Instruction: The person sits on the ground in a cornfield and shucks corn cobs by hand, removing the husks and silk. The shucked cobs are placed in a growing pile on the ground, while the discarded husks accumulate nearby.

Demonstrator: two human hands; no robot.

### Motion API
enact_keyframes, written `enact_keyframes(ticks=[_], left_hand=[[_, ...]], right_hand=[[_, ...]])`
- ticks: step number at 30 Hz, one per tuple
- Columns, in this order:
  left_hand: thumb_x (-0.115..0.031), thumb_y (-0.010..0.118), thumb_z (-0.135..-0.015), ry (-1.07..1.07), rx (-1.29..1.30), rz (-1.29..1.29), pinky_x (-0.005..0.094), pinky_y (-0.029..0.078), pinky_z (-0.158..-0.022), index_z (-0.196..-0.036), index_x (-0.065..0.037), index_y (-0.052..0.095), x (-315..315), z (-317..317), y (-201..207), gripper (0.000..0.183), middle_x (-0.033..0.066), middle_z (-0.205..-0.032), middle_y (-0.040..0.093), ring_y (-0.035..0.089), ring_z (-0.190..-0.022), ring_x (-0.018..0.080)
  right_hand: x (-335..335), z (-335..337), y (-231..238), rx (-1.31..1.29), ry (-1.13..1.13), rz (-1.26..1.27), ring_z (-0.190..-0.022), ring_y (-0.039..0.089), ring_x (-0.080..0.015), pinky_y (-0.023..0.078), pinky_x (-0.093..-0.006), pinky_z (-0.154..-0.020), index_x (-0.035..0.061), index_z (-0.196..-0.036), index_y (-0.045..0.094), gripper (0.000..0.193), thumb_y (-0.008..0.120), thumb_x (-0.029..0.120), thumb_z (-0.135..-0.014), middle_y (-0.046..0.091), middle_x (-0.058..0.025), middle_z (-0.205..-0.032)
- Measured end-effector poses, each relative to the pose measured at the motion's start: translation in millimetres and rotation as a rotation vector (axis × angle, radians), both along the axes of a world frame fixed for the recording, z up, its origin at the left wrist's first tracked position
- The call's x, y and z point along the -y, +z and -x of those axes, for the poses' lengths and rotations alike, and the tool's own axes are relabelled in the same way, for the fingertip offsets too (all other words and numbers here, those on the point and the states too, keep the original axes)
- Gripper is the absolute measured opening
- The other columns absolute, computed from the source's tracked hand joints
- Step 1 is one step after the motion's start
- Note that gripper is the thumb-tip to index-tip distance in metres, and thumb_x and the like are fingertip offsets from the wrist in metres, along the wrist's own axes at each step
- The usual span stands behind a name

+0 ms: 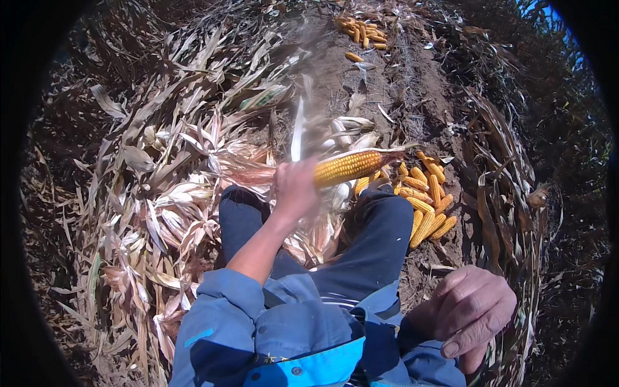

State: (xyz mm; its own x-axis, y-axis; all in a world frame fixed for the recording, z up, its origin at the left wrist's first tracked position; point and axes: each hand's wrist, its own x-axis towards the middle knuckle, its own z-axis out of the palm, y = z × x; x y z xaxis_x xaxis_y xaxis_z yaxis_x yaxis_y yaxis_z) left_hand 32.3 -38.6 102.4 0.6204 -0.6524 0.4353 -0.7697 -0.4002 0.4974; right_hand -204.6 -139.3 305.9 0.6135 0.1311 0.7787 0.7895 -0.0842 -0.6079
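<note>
corn cob [348, 168] held in the left grip [296, 188]

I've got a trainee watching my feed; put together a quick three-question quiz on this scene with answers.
1. True or false: the left hand holds the corn ear while the right hand is apart from it.
2. On which side of the person does the nearer pile of bare ears lie? A) left; B) right; C) both sides equally.
3. Fill in: the pale, dry material heaped on the ground to the person's left is corn ____.

Key: 1. True. 2. B. 3. Husks.
</note>
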Motion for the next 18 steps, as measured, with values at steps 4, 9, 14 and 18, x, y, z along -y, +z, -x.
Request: enact_keyframes(ticks=[4, 9, 14, 18], left_hand=[[0.003, 0.059, -0.071, -0.015, 0.018, 0.021, 0.039, 0.035, -0.087, -0.107, -0.009, 0.056, -12.1, 7.4, -9.1, 0.038, 0.0075, -0.092, 0.062, 0.058, -0.094, 0.0252], [0.003, 0.058, -0.069, -0.066, -0.045, -0.051, 0.0383, 0.035, -0.087, -0.108, -0.008, 0.056, -10.6, 19.7, 1.9, 0.04, 0.0086, -0.091, 0.062, 0.058, -0.094, 0.0253], [0.004, 0.056, -0.067, -0.089, -0.154, -0.071, 0.0407, 0.04, -0.085, -0.11, -0.006, 0.055, -17.7, 18.5, -3.1, 0.044, 0.0133, -0.092, 0.064, 0.06, -0.092, 0.0309], [0.002, 0.057, -0.067, -0.089, -0.273, -0.135, 0.043, 0.043, -0.083, -0.114, -0.006, 0.054, -18.3, 18.0, -14.9, 0.048, 0.017, -0.09, 0.065, 0.061, -0.088, 0.036]], right_hand=[[25.7, -56.4, -114.2, -0.834, -0.742, -0.251, -0.07, 0.052, -0.0052, 0.044, -0.0216, -0.06, -0.0019, -0.099, 0.062, 0.026, 0.065, 0.023, -0.091, 0.06, -0.0005, -0.081], [54.8, -90.5, -186.0, -0.824, -0.943, -0.583, -0.059, 0.051, -0.0058, 0.042, -0.0181, -0.049, 0.0056, -0.102, 0.053, 0.033, 0.068, 0.031, -0.088, 0.057, -0.0007, -0.08], [59.1, -106.0, -191.3, -0.85, -0.757, -0.905, -0.057, 0.053, -0.007, 0.04, -0.0204, -0.046, 0.0036, -0.101, 0.058, 0.028, 0.064, 0.029, -0.091, 0.059, 0.0006, -0.076], [66.7, -108.8, -198.9, -0.792, -0.801, -0.834, -0.051, 0.049, -0.0067, 0.039, -0.0213, -0.046, 0.0045, -0.095, 0.061, 0.024, 0.063, 0.028, -0.092, 0.059, 0.0014, -0.07]])
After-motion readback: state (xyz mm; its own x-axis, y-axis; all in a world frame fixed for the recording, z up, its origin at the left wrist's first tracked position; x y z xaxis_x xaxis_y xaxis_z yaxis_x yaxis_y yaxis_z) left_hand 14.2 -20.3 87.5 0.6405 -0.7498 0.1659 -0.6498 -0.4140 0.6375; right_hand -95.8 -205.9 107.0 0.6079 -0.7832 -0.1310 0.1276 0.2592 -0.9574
